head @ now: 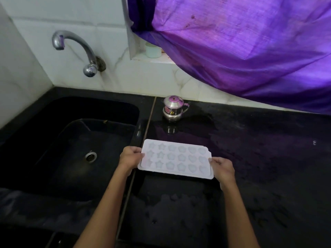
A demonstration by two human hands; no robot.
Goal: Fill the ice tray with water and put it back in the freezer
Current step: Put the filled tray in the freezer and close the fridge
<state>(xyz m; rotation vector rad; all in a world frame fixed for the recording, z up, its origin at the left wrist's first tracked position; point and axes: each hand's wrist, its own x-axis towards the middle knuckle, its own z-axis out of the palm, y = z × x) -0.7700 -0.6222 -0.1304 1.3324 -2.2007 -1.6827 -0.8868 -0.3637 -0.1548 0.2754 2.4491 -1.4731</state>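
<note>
Tray (pixel 176 159): white plastic, rectangular, long axis running left-right, just below frame centre. Three rows of six shaped cavities; star shapes in the second column from the left, rounded flower- and heart-like shapes further right. Cavities look pale bluish; cannot tell whether they contain water. Tray roughly level, near edge slightly lower in frame on the right. Notched corner at upper right. I grip it at both short ends: my left hand (pixel 129 158) on the left end, thumb on the top rim; my right hand (pixel 223 168) on the right end.
</note>
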